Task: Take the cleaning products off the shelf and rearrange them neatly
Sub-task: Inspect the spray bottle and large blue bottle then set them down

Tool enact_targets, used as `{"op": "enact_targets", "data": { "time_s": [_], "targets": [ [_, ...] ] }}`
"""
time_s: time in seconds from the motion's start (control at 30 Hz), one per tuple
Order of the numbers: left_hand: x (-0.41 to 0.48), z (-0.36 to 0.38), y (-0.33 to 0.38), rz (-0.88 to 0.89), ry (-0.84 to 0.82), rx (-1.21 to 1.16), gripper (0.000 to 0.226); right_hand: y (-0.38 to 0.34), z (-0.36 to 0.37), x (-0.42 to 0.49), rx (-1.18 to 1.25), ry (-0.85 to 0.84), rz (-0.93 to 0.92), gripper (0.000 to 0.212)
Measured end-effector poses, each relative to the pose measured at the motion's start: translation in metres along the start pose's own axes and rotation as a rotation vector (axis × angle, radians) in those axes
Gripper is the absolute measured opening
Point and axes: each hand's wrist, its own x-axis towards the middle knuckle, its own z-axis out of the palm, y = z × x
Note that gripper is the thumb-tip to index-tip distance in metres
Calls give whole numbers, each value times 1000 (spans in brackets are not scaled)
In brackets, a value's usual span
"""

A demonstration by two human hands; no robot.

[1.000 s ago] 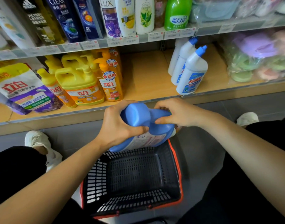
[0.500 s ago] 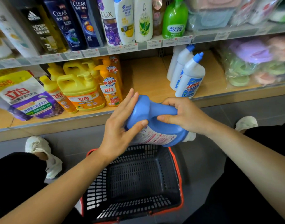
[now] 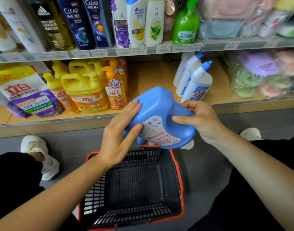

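Note:
A blue detergent jug (image 3: pixel 159 110) with a white label hangs tilted in the air above the basket, its white cap pointing down to the right. My right hand (image 3: pixel 199 120) grips its right side, fingers curled round the body. My left hand (image 3: pixel 119 132) lies against its left side with straight fingers and the thumb on the label. Behind it, on the lower wooden shelf (image 3: pixel 149 75), stand yellow dish-soap bottles (image 3: pixel 86 92), an orange pump bottle (image 3: pixel 116 90) and white toilet-cleaner bottles with blue caps (image 3: pixel 196 82).
A black shopping basket with a red rim (image 3: pixel 179 177) sits on the grey floor below the jug, nothing inside. A purple-and-white refill pouch (image 3: pixel 26 94) leans at the shelf's left. Bagged sponges (image 3: pixel 263 74) fill the right. Shampoo bottles (image 3: pixel 126 22) line the upper shelf.
The jug has risen from the basket's far rim toward the shelf and tipped over. My left hand went from gripping it to lying flat against its side.

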Motion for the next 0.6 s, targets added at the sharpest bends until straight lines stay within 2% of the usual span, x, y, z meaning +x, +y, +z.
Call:
{"op": "enact_targets", "data": {
  "time_s": [0.2,0.33,0.5,0.6],
  "targets": [
    [-1,-7,-11,-256,97,-134,42,-6,-3,3,39,64,2,23],
    [3,-6,-14,-447,114,-336,52,-6,-2,3,74,110,-7,23],
    [7,2,-14,-488,62,-431,76,-1,1,2,160,122,0,21],
    [12,5,-13,-530,52,-576,71,1,2,1,193,125,20,28]
  ]
}}
